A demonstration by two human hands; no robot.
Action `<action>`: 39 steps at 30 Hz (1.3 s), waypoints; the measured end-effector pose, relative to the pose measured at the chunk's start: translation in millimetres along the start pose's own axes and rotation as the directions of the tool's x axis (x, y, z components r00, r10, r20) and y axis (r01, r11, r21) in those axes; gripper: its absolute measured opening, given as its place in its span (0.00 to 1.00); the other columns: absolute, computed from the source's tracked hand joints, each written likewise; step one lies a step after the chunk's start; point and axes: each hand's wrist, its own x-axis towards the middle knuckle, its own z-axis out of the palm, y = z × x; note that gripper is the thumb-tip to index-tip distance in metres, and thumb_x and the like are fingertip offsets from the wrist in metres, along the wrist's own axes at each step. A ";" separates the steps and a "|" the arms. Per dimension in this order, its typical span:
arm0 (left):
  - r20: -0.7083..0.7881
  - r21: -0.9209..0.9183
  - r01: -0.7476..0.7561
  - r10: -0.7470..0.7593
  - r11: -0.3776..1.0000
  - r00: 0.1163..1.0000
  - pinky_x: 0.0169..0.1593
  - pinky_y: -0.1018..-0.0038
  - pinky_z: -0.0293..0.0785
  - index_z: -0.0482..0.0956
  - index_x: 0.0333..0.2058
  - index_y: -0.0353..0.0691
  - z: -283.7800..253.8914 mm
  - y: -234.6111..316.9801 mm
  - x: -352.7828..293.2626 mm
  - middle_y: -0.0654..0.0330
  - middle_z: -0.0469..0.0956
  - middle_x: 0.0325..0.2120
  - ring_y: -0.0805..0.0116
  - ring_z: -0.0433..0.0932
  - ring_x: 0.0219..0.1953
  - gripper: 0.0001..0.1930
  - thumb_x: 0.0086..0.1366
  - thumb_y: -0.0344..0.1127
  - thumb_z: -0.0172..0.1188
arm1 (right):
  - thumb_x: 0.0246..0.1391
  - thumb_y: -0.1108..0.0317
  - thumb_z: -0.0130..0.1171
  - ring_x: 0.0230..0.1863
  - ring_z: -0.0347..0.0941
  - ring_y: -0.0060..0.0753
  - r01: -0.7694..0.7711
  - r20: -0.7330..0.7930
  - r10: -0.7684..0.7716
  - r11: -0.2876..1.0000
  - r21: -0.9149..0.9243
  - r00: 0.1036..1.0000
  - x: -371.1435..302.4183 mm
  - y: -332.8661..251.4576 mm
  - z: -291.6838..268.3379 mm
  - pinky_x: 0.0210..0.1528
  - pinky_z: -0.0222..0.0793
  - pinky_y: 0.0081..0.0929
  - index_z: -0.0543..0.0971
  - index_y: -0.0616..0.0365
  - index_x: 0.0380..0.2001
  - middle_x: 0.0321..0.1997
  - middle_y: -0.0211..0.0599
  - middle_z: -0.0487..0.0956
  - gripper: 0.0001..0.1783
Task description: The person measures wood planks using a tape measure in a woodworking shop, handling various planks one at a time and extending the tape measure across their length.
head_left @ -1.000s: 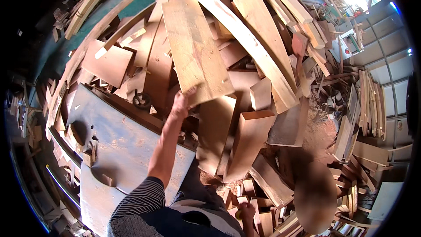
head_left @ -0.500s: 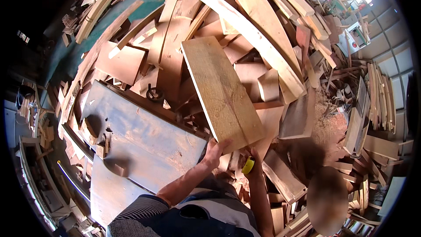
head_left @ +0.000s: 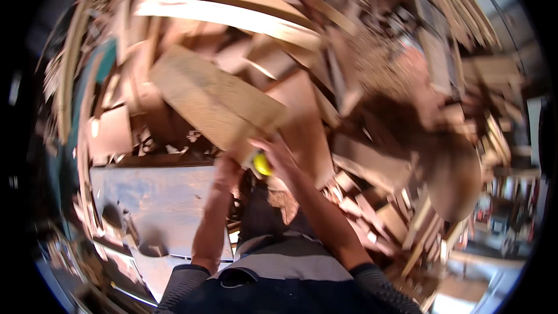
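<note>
A thick wooden board [head_left: 216,97] slants from the near middle toward the far left, above the woodpile. My left hand [head_left: 229,164] is closed on the left corner of its near end, the fingers partly hidden beneath. My right hand [head_left: 276,154] is closed round a small yellow tape measure [head_left: 262,164], at the right of the same end, with its fingertips against the board. Motion smears the view, so finger detail is weak.
A grey metal machine table [head_left: 165,197] with wood scraps stands at the left. Offcuts and planks are heaped ahead, including a long pale plank [head_left: 226,16]. A thick wooden block [head_left: 372,163] lies at the right, near a sawdust pile [head_left: 378,67]. A blurred brown rounded shape [head_left: 454,177] shows at the right.
My view has swung to the right, so the machine table and woodpile shift in it. The board now slants farther left. My right hand has come up against the board's near end.
</note>
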 end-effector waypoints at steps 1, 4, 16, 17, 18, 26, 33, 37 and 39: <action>0.130 -0.170 -0.138 0.161 0.976 0.978 0.60 0.57 0.73 0.68 0.61 0.36 2.8 11.3 0.7 0.51 0.74 0.56 0.56 0.74 0.59 0.31 0.66 0.50 0.60 | 0.50 0.57 0.71 0.16 0.66 0.22 -0.041 0.053 0.040 0.999 0.017 0.998 1.8 0.6 -6.6 0.18 0.59 0.26 0.80 0.62 0.34 0.21 0.28 0.73 0.19; 0.194 -0.398 -0.122 0.213 0.909 0.958 0.65 0.50 0.65 0.64 0.65 0.36 -13.4 35.0 18.5 0.51 0.71 0.61 0.48 0.71 0.60 0.43 0.63 0.66 0.57 | 0.47 0.55 0.71 0.26 0.70 0.22 0.139 0.032 -0.137 0.987 -0.076 0.990 -26.8 -17.1 -23.2 0.29 0.64 0.24 0.82 0.66 0.36 0.26 0.32 0.78 0.23; -0.123 -0.193 0.263 -0.290 0.945 0.949 0.55 0.63 0.78 0.74 0.54 0.39 6.2 -178.5 1.7 0.58 0.79 0.48 0.61 0.79 0.49 0.23 0.64 0.45 0.61 | 0.59 0.58 0.61 0.17 0.74 0.25 -0.154 -0.253 0.218 0.956 0.250 0.943 -232.8 45.6 -290.1 0.16 0.73 0.24 0.78 0.62 0.40 0.21 0.31 0.76 0.17; -0.144 -0.125 0.364 -0.379 0.923 0.914 0.54 0.63 0.78 0.74 0.53 0.40 11.5 -201.8 -5.5 0.59 0.80 0.47 0.61 0.79 0.49 0.22 0.63 0.42 0.63 | 0.59 0.59 0.61 0.15 0.72 0.24 -0.203 -0.352 0.292 0.942 0.269 0.890 -255.8 56.2 -314.0 0.15 0.71 0.23 0.77 0.60 0.40 0.18 0.28 0.73 0.15; -0.158 -0.067 0.455 -0.460 0.888 0.874 0.53 0.63 0.79 0.74 0.52 0.41 19.8 -226.8 -10.3 0.60 0.80 0.46 0.61 0.79 0.48 0.21 0.61 0.39 0.64 | 0.59 0.58 0.61 0.14 0.72 0.25 -0.150 -0.364 0.289 0.919 0.364 0.886 -282.2 65.7 -334.8 0.15 0.72 0.25 0.77 0.57 0.39 0.18 0.29 0.74 0.14; -0.088 0.056 0.754 -0.749 0.655 0.657 0.56 0.61 0.77 0.74 0.52 0.39 119.0 -358.5 -57.4 0.58 0.80 0.47 0.61 0.80 0.50 0.20 0.62 0.34 0.64 | 0.54 0.54 0.63 0.11 0.73 0.30 -0.037 -0.644 0.460 0.830 0.557 0.611 -432.3 102.1 -396.7 0.09 0.72 0.28 0.78 0.59 0.38 0.19 0.34 0.78 0.18; 0.145 0.095 0.682 -0.688 0.725 0.711 0.55 0.65 0.78 0.76 0.50 0.40 200.6 -427.3 -8.7 0.58 0.81 0.45 0.64 0.80 0.48 0.17 0.65 0.38 0.61 | 0.50 0.59 0.68 0.35 0.74 0.18 0.230 -0.770 0.093 0.926 0.300 0.631 -439.9 89.2 -435.7 0.37 0.71 0.23 0.77 0.59 0.35 0.34 0.27 0.77 0.16; 0.122 0.431 0.574 -0.676 0.696 0.727 0.44 0.68 0.80 0.77 0.49 0.40 226.3 -421.5 8.7 0.59 0.82 0.42 0.68 0.81 0.40 0.17 0.65 0.42 0.63 | 0.52 0.59 0.66 0.26 0.74 0.23 0.095 -0.762 -0.107 0.994 -0.059 0.639 -387.9 33.9 -474.8 0.26 0.70 0.27 0.79 0.62 0.38 0.30 0.29 0.78 0.17; 0.155 0.765 0.303 -0.619 0.568 0.770 0.28 0.74 0.78 0.78 0.42 0.35 223.5 -399.4 -0.9 0.56 0.81 0.31 0.69 0.82 0.27 0.20 0.63 0.47 0.67 | 0.54 0.57 0.65 0.25 0.75 0.25 -0.117 -0.716 -0.153 0.943 -0.313 0.681 -345.7 13.1 -512.9 0.25 0.70 0.30 0.80 0.64 0.33 0.27 0.35 0.79 0.17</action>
